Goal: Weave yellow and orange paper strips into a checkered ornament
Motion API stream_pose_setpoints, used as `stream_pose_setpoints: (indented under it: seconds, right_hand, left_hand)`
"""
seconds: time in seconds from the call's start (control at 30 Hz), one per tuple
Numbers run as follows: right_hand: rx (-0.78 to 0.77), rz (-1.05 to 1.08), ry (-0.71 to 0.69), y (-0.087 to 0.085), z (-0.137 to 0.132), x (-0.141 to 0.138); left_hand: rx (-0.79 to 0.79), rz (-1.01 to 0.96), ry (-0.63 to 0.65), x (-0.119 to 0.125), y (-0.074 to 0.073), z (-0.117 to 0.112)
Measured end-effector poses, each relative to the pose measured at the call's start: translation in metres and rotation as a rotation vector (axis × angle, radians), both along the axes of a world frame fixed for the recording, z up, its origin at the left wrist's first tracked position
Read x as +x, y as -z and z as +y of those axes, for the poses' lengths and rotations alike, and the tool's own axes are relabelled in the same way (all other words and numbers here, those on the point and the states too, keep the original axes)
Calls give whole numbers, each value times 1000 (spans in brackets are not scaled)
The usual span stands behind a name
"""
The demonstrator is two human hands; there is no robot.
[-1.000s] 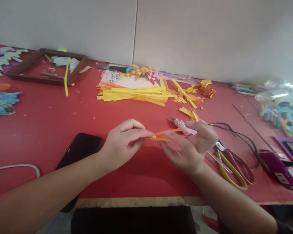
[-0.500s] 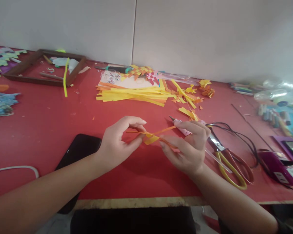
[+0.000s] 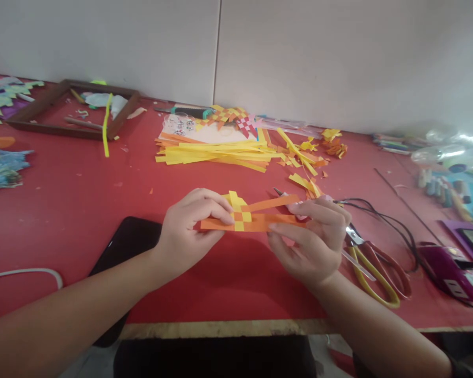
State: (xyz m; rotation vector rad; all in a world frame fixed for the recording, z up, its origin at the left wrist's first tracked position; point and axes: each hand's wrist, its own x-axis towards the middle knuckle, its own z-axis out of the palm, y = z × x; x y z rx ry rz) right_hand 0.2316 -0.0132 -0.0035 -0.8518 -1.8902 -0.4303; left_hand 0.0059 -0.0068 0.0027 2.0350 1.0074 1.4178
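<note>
Since half a second ago the paper strips have turned flat toward the camera, showing a small orange-and-yellow woven patch (image 3: 239, 218). The left hand (image 3: 189, 231) pinches its left end and the right hand (image 3: 313, 244) its right end, just above the red desk (image 3: 63, 210), near the scissors (image 3: 378, 273). The weave looks loose. An uneven pull could slide the yellow strips out or tear the orange ones.

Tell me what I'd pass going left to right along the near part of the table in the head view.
white cable → black phone → left hand → woven paper strips → right hand → scissors → purple device
</note>
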Motion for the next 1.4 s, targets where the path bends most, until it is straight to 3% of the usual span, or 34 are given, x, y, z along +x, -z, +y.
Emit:
stream_pose_setpoints:
  seconds: [0.23, 0.4, 0.53, 0.67, 0.77, 0.93, 1.17, 1.4]
  right_hand:
    - [-57, -32, -145, -3, -2, 1]
    - [-151, 1, -210, -6, -1, -3]
    - [-191, 27, -177, -5, 0, -3]
    - [-150, 8, -55, 0, 2, -1]
    - [-106, -3, -3, 2, 2, 0]
    - [-110, -75, -86, 1, 1, 0]
    - [-129, -191, -178, -3, -2, 1]
    - [7, -165, -226, -5, -3, 8]
  left_hand:
    - [-70, -34, 20, 1, 1, 0]
    - [-390, -174, 31, 6, 7, -1]
    - [-591, -205, 99, 6, 7, -1]
    - [-696, -289, 121, 6, 3, 1]
    - [-715, -294, 95, 7, 3, 3]
    - [-709, -249, 91, 6, 6, 2]
    - [-537, -197, 117, 6, 7, 0]
    - [-430, -279, 149, 3, 7, -3]
